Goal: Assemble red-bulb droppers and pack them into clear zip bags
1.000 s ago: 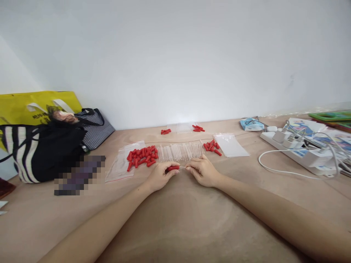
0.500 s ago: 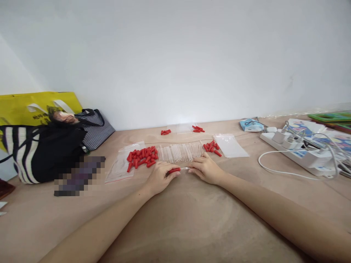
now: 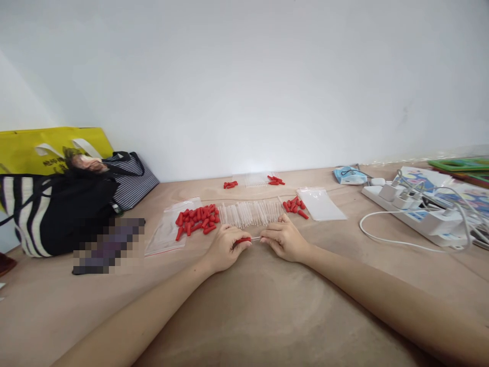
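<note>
My left hand (image 3: 228, 247) pinches a red rubber dropper bulb (image 3: 244, 239) between thumb and fingers. From the bulb's side a thin clear dropper tube (image 3: 255, 238) reaches across to my right hand (image 3: 284, 238), whose fingertips are closed on its other end. Whether the tube sits inside the bulb is too small to tell. Just beyond both hands lies a row of clear tubes (image 3: 250, 213). A heap of red bulbs (image 3: 196, 218) rests left of that row, partly on a clear zip bag (image 3: 160, 238). A smaller group of red bulbs (image 3: 295, 205) lies to its right.
A white zip bag (image 3: 323, 205) lies at right. By the wall are more tubes (image 3: 256, 179) between red-bulb groups. A power strip (image 3: 412, 216) with cables and a blue packet (image 3: 349, 175) stand right; a black bag (image 3: 72, 219) and yellow bag (image 3: 23, 148) stand left.
My right hand has shifted slightly left and nearer to me, with its fingers curled closer around the tube. Less of the tube shows between the hands. My left hand has barely moved.
</note>
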The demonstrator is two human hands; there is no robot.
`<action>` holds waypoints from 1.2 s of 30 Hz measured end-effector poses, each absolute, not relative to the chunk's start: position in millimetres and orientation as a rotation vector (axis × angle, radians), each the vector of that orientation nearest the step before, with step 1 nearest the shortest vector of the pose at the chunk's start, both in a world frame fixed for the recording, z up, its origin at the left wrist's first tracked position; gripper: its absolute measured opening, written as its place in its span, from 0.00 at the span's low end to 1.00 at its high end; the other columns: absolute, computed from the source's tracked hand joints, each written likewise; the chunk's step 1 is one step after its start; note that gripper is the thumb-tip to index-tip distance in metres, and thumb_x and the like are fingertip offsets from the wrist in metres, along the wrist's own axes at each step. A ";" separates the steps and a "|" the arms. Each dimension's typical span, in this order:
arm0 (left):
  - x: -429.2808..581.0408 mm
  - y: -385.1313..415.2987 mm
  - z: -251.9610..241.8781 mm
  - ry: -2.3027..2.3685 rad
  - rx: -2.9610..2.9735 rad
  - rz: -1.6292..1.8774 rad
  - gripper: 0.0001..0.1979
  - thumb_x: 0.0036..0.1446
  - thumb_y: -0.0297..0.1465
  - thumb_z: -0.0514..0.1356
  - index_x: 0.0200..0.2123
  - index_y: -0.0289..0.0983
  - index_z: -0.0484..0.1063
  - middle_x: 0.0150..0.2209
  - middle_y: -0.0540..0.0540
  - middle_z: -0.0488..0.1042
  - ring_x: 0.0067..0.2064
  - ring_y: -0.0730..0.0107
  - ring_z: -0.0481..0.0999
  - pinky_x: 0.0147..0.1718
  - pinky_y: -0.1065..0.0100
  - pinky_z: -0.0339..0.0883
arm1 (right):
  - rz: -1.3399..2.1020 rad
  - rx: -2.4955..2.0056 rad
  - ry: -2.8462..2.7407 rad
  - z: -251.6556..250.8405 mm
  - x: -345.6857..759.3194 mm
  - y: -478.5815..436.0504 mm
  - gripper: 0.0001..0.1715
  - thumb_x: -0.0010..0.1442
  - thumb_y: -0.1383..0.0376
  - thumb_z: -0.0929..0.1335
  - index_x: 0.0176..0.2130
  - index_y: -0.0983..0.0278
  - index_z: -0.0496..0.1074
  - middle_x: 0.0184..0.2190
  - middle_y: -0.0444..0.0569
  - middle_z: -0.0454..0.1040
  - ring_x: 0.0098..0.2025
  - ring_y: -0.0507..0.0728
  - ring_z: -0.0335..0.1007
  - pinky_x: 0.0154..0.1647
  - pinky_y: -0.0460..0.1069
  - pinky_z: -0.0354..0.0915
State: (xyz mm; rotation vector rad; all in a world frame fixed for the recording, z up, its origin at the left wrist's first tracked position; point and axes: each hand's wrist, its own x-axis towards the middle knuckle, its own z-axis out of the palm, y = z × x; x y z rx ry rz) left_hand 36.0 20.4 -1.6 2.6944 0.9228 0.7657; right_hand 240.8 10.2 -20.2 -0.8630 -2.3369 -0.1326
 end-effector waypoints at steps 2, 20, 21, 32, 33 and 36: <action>35.9 20.5 -2.3 0.916 2.707 0.768 0.06 0.56 0.30 0.53 0.32 0.37 0.70 0.27 0.51 0.74 0.29 0.72 0.71 0.38 0.65 0.54 | -0.131 -0.855 -2.331 -20.4 240.4 10.2 0.13 0.59 0.65 0.59 0.32 0.66 0.70 0.24 0.46 0.71 0.26 0.49 0.60 0.35 0.50 0.45; 40.8 19.2 0.0 0.935 2.757 0.733 0.09 0.56 0.31 0.51 0.31 0.37 0.70 0.27 0.50 0.75 0.30 0.70 0.71 0.39 0.64 0.54 | -0.144 -0.847 -2.361 -21.4 237.1 9.6 0.13 0.60 0.65 0.59 0.33 0.65 0.71 0.25 0.45 0.72 0.26 0.49 0.62 0.36 0.50 0.45; 40.8 19.1 0.4 0.939 2.751 0.734 0.09 0.56 0.31 0.51 0.31 0.37 0.71 0.27 0.50 0.75 0.30 0.70 0.71 0.40 0.64 0.54 | -0.141 -0.859 -2.366 -21.1 237.3 9.7 0.14 0.60 0.64 0.59 0.33 0.65 0.71 0.26 0.45 0.72 0.26 0.49 0.62 0.36 0.50 0.45; 30.9 16.3 2.3 1.026 2.677 0.805 0.08 0.56 0.33 0.55 0.29 0.40 0.73 0.26 0.51 0.75 0.31 0.70 0.70 0.39 0.64 0.54 | -0.136 -0.923 -2.384 -15.6 241.6 1.4 0.13 0.59 0.59 0.60 0.36 0.62 0.71 0.29 0.46 0.72 0.33 0.51 0.63 0.35 0.49 0.45; 30.6 16.2 2.3 1.029 2.670 0.794 0.08 0.55 0.33 0.55 0.29 0.40 0.73 0.26 0.51 0.75 0.31 0.70 0.70 0.39 0.64 0.55 | -0.137 -0.926 -2.394 -14.7 241.5 0.3 0.12 0.59 0.60 0.61 0.36 0.62 0.71 0.29 0.46 0.72 0.33 0.51 0.63 0.35 0.49 0.45; 27.6 15.9 1.0 1.072 2.614 0.803 0.10 0.54 0.34 0.56 0.39 0.40 0.70 0.33 0.49 0.74 0.35 0.67 0.70 0.38 0.64 0.58 | -0.152 -0.968 -2.390 -12.6 243.0 0.7 0.11 0.57 0.63 0.62 0.36 0.61 0.72 0.26 0.46 0.71 0.32 0.52 0.62 0.34 0.50 0.45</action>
